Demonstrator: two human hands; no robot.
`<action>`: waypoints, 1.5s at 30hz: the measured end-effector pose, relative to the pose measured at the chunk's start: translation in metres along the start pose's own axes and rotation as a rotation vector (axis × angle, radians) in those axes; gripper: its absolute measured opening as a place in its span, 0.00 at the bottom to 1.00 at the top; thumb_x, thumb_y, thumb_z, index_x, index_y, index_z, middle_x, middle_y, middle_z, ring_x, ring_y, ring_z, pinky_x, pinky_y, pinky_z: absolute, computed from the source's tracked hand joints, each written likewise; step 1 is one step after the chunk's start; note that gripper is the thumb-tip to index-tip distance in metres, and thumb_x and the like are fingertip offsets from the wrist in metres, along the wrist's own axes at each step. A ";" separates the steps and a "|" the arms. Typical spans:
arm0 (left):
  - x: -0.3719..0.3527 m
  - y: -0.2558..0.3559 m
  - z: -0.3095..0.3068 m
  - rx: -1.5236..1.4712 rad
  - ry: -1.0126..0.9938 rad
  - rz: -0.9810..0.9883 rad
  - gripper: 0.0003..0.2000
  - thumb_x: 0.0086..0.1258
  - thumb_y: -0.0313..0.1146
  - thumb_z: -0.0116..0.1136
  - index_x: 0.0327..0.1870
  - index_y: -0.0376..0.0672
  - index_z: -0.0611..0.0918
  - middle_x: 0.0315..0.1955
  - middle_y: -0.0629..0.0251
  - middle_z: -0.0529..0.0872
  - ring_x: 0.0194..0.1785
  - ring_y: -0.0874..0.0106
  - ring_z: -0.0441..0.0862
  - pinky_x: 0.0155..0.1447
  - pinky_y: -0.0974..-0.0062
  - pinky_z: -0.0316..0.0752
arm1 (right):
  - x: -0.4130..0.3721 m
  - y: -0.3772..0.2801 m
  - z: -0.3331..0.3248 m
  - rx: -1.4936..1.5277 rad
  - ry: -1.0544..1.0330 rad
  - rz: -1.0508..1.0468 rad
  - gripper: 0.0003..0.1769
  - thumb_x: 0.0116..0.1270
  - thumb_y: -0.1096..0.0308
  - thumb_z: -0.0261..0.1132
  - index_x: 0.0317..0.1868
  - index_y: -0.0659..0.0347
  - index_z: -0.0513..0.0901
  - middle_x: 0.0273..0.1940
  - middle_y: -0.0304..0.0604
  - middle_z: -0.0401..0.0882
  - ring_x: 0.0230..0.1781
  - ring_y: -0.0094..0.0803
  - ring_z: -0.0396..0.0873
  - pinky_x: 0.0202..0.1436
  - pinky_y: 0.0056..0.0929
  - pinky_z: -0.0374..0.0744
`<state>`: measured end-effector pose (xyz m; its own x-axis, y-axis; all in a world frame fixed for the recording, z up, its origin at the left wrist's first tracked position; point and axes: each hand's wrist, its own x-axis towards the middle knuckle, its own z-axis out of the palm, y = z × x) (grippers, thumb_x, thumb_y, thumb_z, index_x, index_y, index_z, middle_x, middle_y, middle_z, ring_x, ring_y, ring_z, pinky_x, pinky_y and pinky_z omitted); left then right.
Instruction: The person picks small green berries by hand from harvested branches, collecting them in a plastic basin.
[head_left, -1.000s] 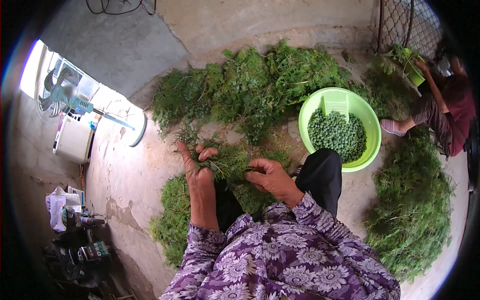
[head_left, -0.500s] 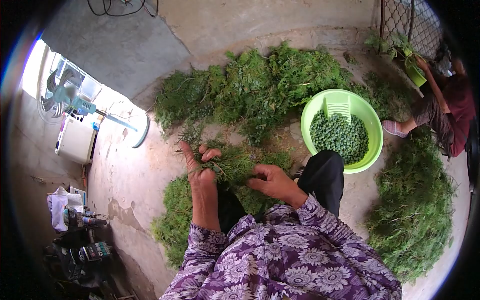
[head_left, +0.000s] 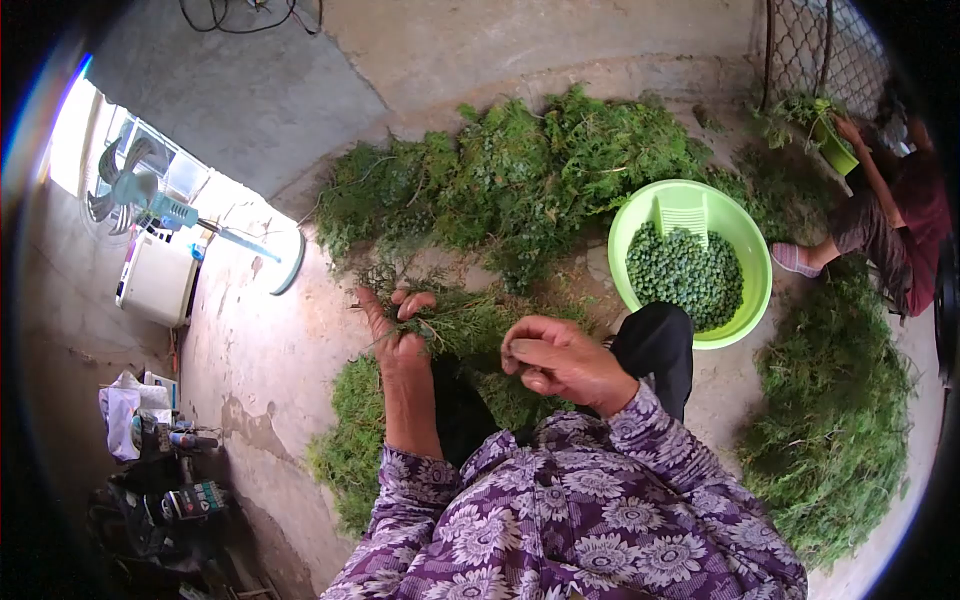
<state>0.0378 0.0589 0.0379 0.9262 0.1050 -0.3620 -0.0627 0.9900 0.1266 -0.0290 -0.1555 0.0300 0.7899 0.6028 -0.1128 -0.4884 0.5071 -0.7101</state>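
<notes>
My left hand (head_left: 398, 325) holds a green leafy sprig (head_left: 465, 320) between its fingers, with the index finger stretched out. To the right of the sprig is my right hand (head_left: 560, 362), its fingers curled together; whatever they pinch is hidden. A light green basin (head_left: 758, 290) stands beyond my right knee, with many small round green berries (head_left: 685, 275) inside. Behind my hands lies a long heap of cut green branches (head_left: 500, 180), and more greenery (head_left: 350, 430) lies beside my left forearm.
A person (head_left: 900, 220) sits at the far right, a hand at a green container (head_left: 836, 150). Another branch pile (head_left: 830, 410) lies at the right. A standing fan (head_left: 150, 200) and a white box (head_left: 158, 280) are at the left, with dark clutter (head_left: 150, 510) below.
My right hand has drawn back from the sprig and turned, its fingers curling in more. My left hand still holds the sprig in nearly the same place.
</notes>
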 end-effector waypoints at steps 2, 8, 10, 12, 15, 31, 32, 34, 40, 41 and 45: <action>-0.003 -0.007 0.001 -0.027 0.038 -0.005 0.17 0.52 0.43 0.64 0.24 0.42 0.71 0.16 0.68 0.67 0.16 0.75 0.61 0.24 0.75 0.63 | 0.008 0.010 0.002 -0.032 0.010 -0.020 0.11 0.64 0.67 0.55 0.41 0.65 0.72 0.29 0.38 0.73 0.17 0.14 0.63 0.16 0.13 0.61; -0.008 -0.017 -0.001 -0.075 0.020 -0.173 0.19 0.50 0.43 0.66 0.25 0.40 0.70 0.16 0.67 0.69 0.16 0.75 0.62 0.23 0.78 0.63 | 0.024 0.033 -0.002 -0.165 0.189 -0.147 0.14 0.62 0.68 0.57 0.45 0.68 0.73 0.25 0.36 0.73 0.16 0.15 0.65 0.17 0.15 0.64; -0.009 -0.020 -0.002 -0.033 -0.029 -0.163 0.19 0.49 0.44 0.66 0.25 0.40 0.69 0.16 0.67 0.69 0.16 0.75 0.63 0.23 0.78 0.64 | 0.024 0.034 -0.003 -0.333 0.244 -0.177 0.15 0.61 0.67 0.59 0.44 0.69 0.73 0.24 0.34 0.73 0.17 0.15 0.67 0.18 0.15 0.67; -0.012 -0.024 -0.001 -0.008 -0.010 -0.175 0.20 0.50 0.44 0.66 0.25 0.40 0.69 0.16 0.67 0.69 0.16 0.75 0.63 0.23 0.78 0.64 | 0.025 0.035 -0.001 -0.301 0.276 -0.178 0.15 0.60 0.66 0.60 0.42 0.69 0.74 0.24 0.34 0.73 0.17 0.15 0.68 0.19 0.15 0.69; -0.012 -0.030 -0.003 0.086 -0.013 -0.150 0.20 0.50 0.46 0.65 0.24 0.40 0.68 0.15 0.67 0.69 0.16 0.76 0.63 0.23 0.78 0.64 | 0.025 0.033 0.002 -0.240 0.320 -0.192 0.11 0.59 0.66 0.62 0.38 0.66 0.75 0.24 0.32 0.72 0.18 0.15 0.67 0.20 0.14 0.69; -0.019 -0.036 0.007 0.500 0.073 0.232 0.22 0.53 0.55 0.58 0.35 0.47 0.68 0.14 0.71 0.66 0.16 0.77 0.59 0.22 0.78 0.59 | 0.000 -0.006 -0.001 0.047 0.084 -0.122 0.07 0.59 0.71 0.57 0.38 0.62 0.74 0.27 0.35 0.75 0.18 0.15 0.69 0.17 0.13 0.65; -0.020 -0.039 0.007 0.538 0.104 0.266 0.22 0.54 0.55 0.58 0.38 0.49 0.68 0.15 0.71 0.66 0.17 0.77 0.59 0.22 0.78 0.59 | 0.002 -0.007 -0.002 0.035 0.051 -0.143 0.07 0.58 0.70 0.59 0.37 0.62 0.75 0.25 0.34 0.74 0.19 0.15 0.69 0.19 0.13 0.65; -0.016 -0.039 0.002 0.555 0.073 0.228 0.22 0.54 0.55 0.57 0.39 0.49 0.67 0.15 0.71 0.66 0.17 0.77 0.59 0.23 0.78 0.60 | -0.001 -0.009 0.008 -0.162 0.069 -0.156 0.07 0.58 0.70 0.60 0.37 0.61 0.76 0.25 0.33 0.74 0.20 0.15 0.69 0.19 0.13 0.65; -0.020 -0.050 -0.001 0.535 0.032 0.138 0.19 0.56 0.54 0.56 0.37 0.51 0.68 0.15 0.71 0.67 0.16 0.78 0.60 0.23 0.78 0.60 | 0.017 0.023 0.009 -0.991 0.254 -0.607 0.10 0.52 0.68 0.61 0.32 0.66 0.77 0.28 0.53 0.76 0.29 0.47 0.75 0.33 0.37 0.73; -0.021 -0.052 -0.001 0.542 0.021 0.134 0.19 0.57 0.54 0.55 0.37 0.52 0.67 0.15 0.71 0.67 0.16 0.77 0.60 0.23 0.78 0.61 | 0.018 0.025 0.007 -0.991 0.253 -0.608 0.10 0.52 0.68 0.61 0.32 0.66 0.77 0.28 0.53 0.76 0.29 0.47 0.75 0.33 0.37 0.73; -0.026 -0.058 0.001 0.576 0.032 0.148 0.19 0.57 0.54 0.54 0.37 0.52 0.67 0.16 0.71 0.67 0.16 0.77 0.60 0.24 0.78 0.62 | 0.021 0.030 0.001 -1.082 0.385 -0.601 0.11 0.52 0.66 0.62 0.32 0.66 0.76 0.28 0.52 0.75 0.30 0.47 0.75 0.33 0.38 0.73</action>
<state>0.0175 -0.0008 0.0406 0.9107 0.2501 -0.3288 0.0293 0.7549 0.6552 -0.0280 -0.1270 0.0070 0.9229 0.1497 0.3546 0.3812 -0.2267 -0.8963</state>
